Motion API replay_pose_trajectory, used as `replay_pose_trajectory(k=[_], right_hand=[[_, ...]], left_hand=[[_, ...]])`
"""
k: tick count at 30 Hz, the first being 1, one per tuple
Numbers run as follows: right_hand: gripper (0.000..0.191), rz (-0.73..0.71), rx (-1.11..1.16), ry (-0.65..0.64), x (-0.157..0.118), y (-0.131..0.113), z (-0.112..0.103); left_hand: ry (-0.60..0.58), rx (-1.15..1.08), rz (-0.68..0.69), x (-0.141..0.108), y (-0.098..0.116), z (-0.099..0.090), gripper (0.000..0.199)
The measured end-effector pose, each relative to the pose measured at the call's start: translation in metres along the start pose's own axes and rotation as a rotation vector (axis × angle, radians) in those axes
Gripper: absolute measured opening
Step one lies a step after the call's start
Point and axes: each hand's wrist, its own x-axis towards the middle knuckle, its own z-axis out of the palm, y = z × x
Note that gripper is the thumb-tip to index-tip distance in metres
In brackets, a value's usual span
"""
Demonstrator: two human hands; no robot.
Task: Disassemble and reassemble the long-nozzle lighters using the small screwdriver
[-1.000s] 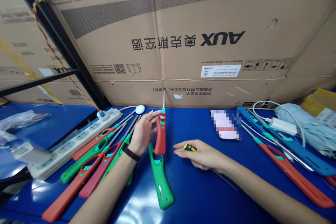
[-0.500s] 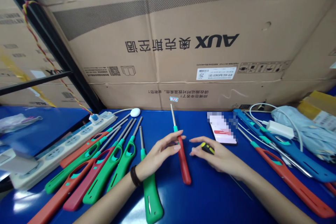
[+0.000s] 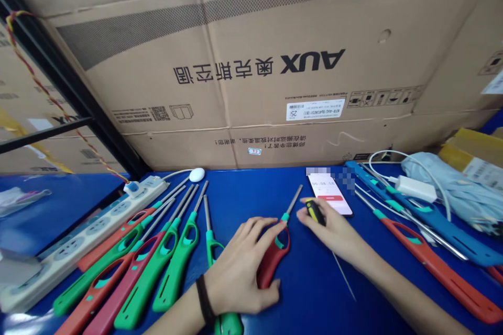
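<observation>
Left hand (image 3: pixel 241 267) holds red lighter (image 3: pixel 270 260); cardboard box (image 3: pixel 243 94) behind, contents hidden.

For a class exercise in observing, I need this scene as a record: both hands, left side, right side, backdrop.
left hand: over a red lighter; grip unclear
right hand: holding a yellow-and-black screwdriver
left side: red and green lighters, white power strip
right side: phone, orange-red lighter
backdrop: cardboard box, AUX printed upside down

Big cardboard box (image 3: pixel 243 21) is sporting AUX and 奥克斯空调 upside down across the upper middle, its white label (image 3: pixel 316 109) is showing 25 plus something KFR-ish, and another box (image 3: pixel 19 91) at far left is flashing AUX too. Phone (image 3: pixel 334 193) digits right of center are looking too fuzzy.
</observation>
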Motion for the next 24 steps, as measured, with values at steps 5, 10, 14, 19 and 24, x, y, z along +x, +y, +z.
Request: replay_pose_trajectory(k=[5,10,14,19,24], right_hand=[[0.035,-0.239,0.229,0.259,0.0,-0.011,-0.008],[0.026,-0.434,0.221,0.337,-0.012,-0.02,-0.005],[0.03,-0.492,-0.049,0.313,-0.018,-0.018,-0.004],[0.034,-0.497,-0.198,0.308,-0.017,-0.016,-0.006],[0.042,-0.477,-0.223,0.309,-0.014,-0.015,-0.008]], left_hand=[[0.121,0.07,-0.147,0.004,-0.018,0.004,0.052],[0.13,0.194,-0.279,0.005,-0.041,-0.013,0.049],[-0.084,0.133,-0.32,-0.001,-0.058,-0.041,0.072],[-0.121,0.064,-0.309,-0.004,-0.062,-0.054,0.036],[-0.009,0.067,-0.213,0.0,-0.061,-0.052,0.019]])
